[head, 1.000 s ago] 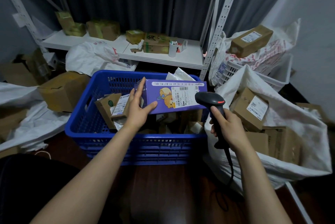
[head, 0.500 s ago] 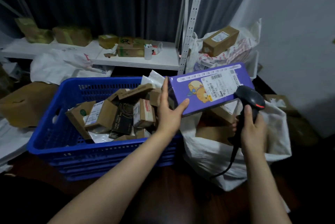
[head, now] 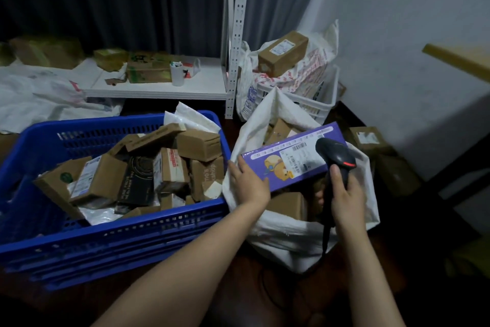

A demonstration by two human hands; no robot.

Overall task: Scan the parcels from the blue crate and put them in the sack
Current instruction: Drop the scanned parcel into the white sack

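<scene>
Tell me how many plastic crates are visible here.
2. The blue crate stands at the left, full of parcels; the white crate stands behind the sack. More may be hidden.

Purple parcel (head: 289, 161) tilted over white sack (head: 281, 231), blue crate (head: 132, 234) full

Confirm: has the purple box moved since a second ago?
Yes. The purple box, held by the left hand, went right: from above the blue crate to past its right wall, over the open sack. The right hand holds the scanner.
</scene>
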